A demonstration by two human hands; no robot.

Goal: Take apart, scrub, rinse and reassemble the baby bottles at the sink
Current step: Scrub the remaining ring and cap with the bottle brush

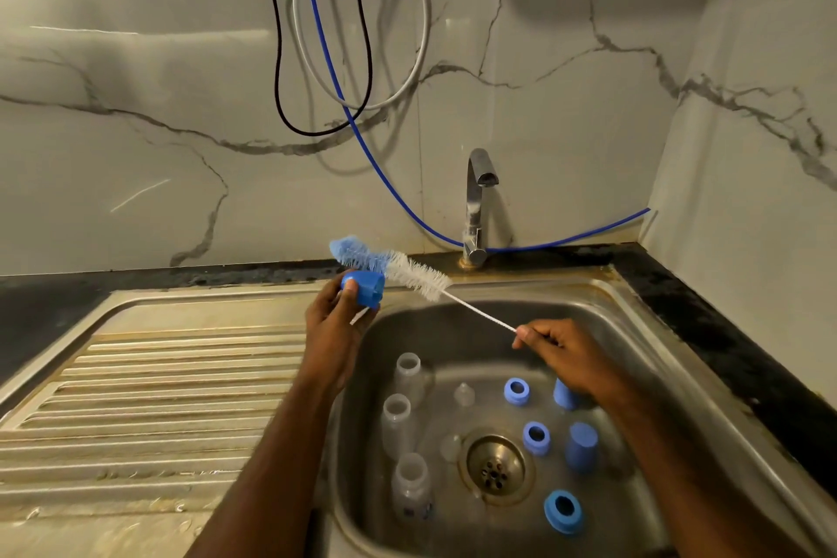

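My left hand (330,322) grips a blue bottle cap (364,285) above the sink's left rim. My right hand (559,353) pinches the wire handle of a bottle brush (407,270); its blue and white bristles lie just behind the cap. In the steel sink (643,313) three clear bottle bodies stand along the left side (407,374), (397,419), (411,485). Clear teats (464,394) lie in the middle. Three blue collar rings (516,391), (536,437), (563,511) and two blue caps (582,446), (564,394) sit on the right.
A chrome tap (478,204) stands behind the basin and no water runs from it. The ribbed steel drainboard (158,399) stretches to the left. Black, grey and blue hoses (326,59) hang down the marble wall. A dark counter edge (706,322) runs along the right. The drain (496,467) is open.
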